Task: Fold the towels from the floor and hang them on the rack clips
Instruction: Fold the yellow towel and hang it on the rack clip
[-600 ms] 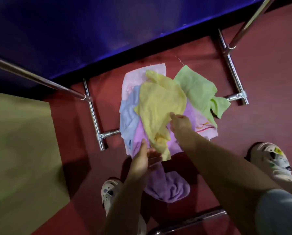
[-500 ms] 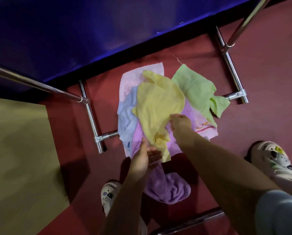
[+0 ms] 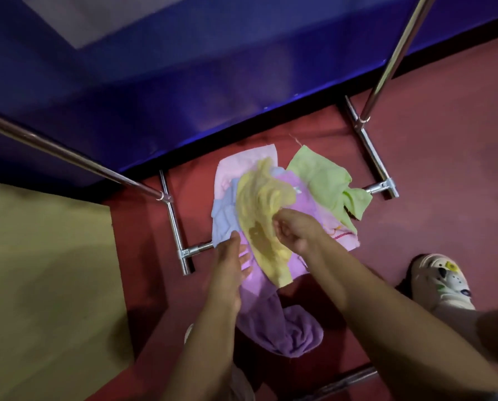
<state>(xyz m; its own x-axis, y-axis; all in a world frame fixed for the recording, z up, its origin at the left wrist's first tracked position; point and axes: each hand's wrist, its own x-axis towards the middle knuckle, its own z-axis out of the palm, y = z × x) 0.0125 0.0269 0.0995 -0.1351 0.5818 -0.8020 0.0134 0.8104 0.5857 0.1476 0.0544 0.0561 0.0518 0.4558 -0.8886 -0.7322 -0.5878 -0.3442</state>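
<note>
Right hand (image 3: 297, 233) fingers clamp the yellow towel (image 3: 259, 209); left hand (image 3: 230, 264) fingers spread apart.

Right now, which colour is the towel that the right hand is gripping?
Yellow towel, gripped by the right hand; the head view shows it.

Towels: one yellow (image 3: 263, 215), one green (image 3: 323, 180), one lilac (image 3: 285, 331); two hands.

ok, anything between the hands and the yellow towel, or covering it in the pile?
Nothing visible. The yellow towel lies on top of the pile, and the right hand already has a grip on its edge. The left hand is open beside its lower end, over the purple towel. No rack clips are in view.
</note>
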